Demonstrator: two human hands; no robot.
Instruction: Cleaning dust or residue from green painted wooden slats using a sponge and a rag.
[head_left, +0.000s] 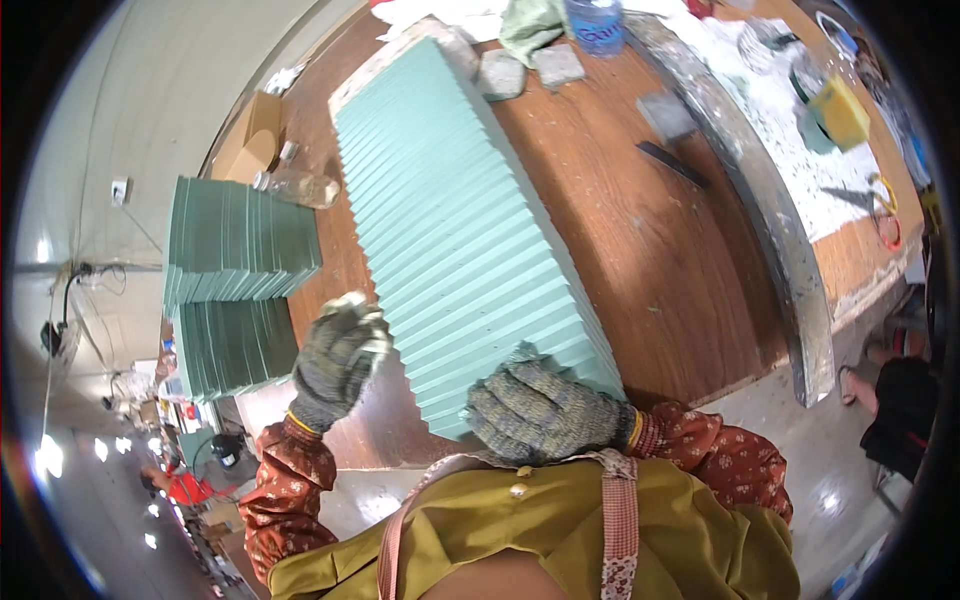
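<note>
A long fanned row of pale green flat panels (460, 220) lies overlapped on a brown wooden table (640, 250). My right hand (540, 410), in a grey knit glove, rests on the near end of the row, fingers curled over the last panels. My left hand (338, 362), also gloved, is held up just left of the row with fingers loosely bent, holding nothing that I can see. My sleeves are reddish with a pattern, and I wear a mustard top.
Two stacks of darker green panels (235, 245) stand at the table's left. A clear plastic bottle (298, 186) and a cardboard box (250, 140) lie beyond them. A long metal straightedge (770, 200), grey blocks (558, 66), scissors (880, 205) and a yellow sponge (843, 112) sit at right.
</note>
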